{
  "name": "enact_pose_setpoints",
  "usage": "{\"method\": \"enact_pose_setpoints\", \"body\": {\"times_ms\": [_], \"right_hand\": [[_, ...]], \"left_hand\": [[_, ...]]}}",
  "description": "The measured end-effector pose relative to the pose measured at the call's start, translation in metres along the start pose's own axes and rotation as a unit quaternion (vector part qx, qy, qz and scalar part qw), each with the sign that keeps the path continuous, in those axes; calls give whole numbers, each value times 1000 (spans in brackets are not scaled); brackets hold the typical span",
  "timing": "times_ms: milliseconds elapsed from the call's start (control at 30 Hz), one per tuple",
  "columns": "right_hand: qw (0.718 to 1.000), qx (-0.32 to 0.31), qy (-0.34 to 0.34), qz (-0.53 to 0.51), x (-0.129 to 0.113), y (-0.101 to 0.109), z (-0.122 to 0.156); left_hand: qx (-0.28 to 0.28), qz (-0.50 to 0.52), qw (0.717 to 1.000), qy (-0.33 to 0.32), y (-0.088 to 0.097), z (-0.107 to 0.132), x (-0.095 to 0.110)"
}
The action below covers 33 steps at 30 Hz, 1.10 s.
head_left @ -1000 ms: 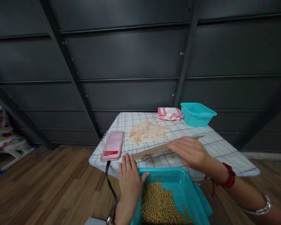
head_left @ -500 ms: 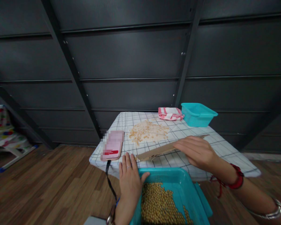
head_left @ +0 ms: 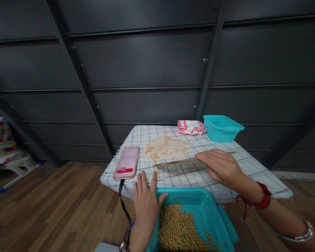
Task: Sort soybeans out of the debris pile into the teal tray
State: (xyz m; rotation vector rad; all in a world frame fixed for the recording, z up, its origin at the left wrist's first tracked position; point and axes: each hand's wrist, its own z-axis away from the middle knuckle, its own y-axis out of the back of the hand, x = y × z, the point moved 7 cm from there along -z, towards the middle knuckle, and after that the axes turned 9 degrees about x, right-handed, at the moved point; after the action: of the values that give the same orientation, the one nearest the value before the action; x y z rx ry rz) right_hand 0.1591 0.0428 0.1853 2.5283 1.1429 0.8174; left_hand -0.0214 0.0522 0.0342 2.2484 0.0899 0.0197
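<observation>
My left hand (head_left: 146, 199) lies flat with fingers spread, gripping the near left rim of a teal tub (head_left: 199, 199) that holds several yellow beans (head_left: 180, 229). My right hand (head_left: 222, 167) is closed on a long strip of brown cardboard (head_left: 174, 161) standing on edge on the checked tablecloth (head_left: 249, 168), just in front of a scattered pile of pale grains (head_left: 166, 147). A few loose grains (head_left: 158, 172) lie near the strip's left end.
A pink phone (head_left: 126, 162) with a black strap lies at the table's left edge. At the back sit a folded pink striped cloth (head_left: 191, 127) and a second, smaller teal tub (head_left: 222, 128). A dark panelled wall stands behind; wooden floor surrounds the table.
My right hand has tipped the cardboard strip from lying slanted to standing on edge and shifted it slightly away from me, toward the grain pile. My left hand has stayed on the tub.
</observation>
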Motion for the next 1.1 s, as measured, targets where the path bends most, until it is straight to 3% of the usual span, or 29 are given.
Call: {"method": "enact_pose_setpoints", "body": {"times_ms": [367,1100], "right_hand": [[999,-8,3,-33,0,-13,6],[998,-12,13,-60,-5,1,9]], "left_hand": [[-2,2,1000,9,-3,2,1],[-1,-12,1000,-5,-1,-1,1]]}}
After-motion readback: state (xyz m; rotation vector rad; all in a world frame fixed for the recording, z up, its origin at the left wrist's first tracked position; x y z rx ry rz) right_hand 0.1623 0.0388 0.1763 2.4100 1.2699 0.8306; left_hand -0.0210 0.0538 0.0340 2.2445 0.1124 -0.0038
